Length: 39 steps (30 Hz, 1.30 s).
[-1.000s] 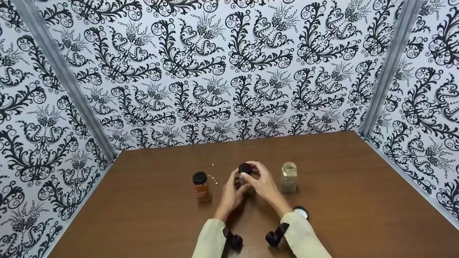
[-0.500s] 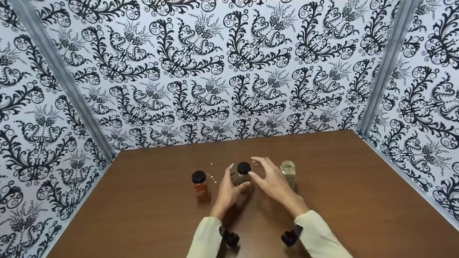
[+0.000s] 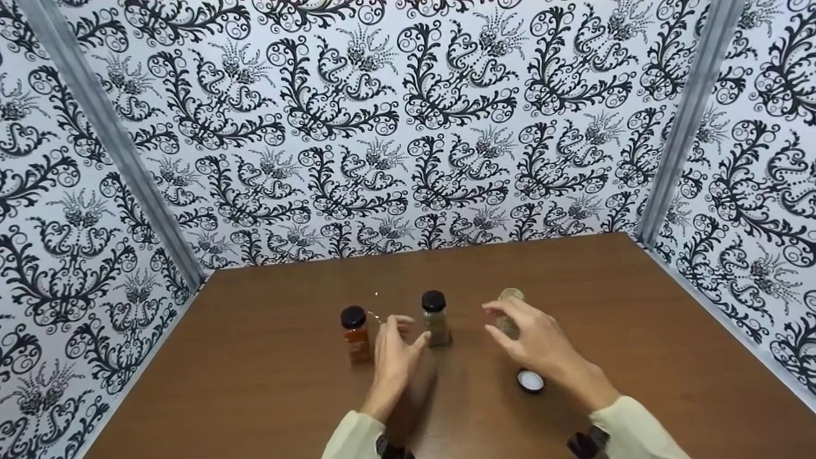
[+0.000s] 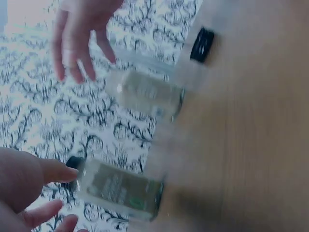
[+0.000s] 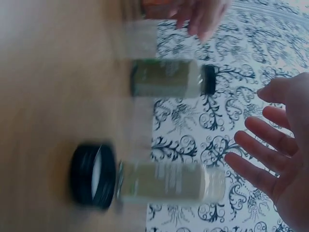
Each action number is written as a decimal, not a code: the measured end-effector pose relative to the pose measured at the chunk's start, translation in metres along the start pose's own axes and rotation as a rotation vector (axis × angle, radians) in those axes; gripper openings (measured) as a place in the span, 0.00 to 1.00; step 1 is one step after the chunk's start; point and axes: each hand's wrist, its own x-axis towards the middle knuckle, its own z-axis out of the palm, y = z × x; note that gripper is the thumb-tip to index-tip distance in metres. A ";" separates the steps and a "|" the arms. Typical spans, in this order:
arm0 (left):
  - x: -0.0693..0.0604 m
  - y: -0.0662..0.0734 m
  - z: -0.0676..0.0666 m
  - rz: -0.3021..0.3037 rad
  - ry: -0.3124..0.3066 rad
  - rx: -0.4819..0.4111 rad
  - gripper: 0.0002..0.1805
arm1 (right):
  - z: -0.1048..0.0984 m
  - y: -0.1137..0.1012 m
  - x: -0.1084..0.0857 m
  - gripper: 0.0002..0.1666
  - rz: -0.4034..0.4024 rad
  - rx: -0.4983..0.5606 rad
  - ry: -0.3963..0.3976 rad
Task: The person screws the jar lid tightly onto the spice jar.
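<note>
A spice jar of green-brown contents (image 3: 436, 326), capped with a black lid, stands upright between my hands. Just to its left is my left hand (image 3: 394, 360), fingers loosely bent, holding nothing. My right hand (image 3: 542, 341) hovers in front of a lidless jar of paler green-brown contents (image 5: 166, 182), fingers relaxed and apart from it. In the head view that hand hides most of the lidless jar (image 3: 512, 294). A black screw lid (image 3: 530, 380) lies with its white inside up, below the right hand.
A jar of orange-red spice (image 3: 357, 341) with a black lid stands left of the left hand. Small pale crumbs (image 3: 376, 315) lie behind it on the brown table (image 3: 268, 382). Patterned walls (image 3: 357, 159) enclose the table at the back and sides.
Both hands have come away from the capped green-brown jar, which now stands by itself. The right hand moved right toward the lidless jar; the left drew back slightly left. The loose lid shows again.
</note>
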 end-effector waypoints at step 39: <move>0.008 0.041 0.123 0.088 -0.470 -0.249 0.44 | -0.030 0.039 -0.057 0.29 0.118 0.038 -0.596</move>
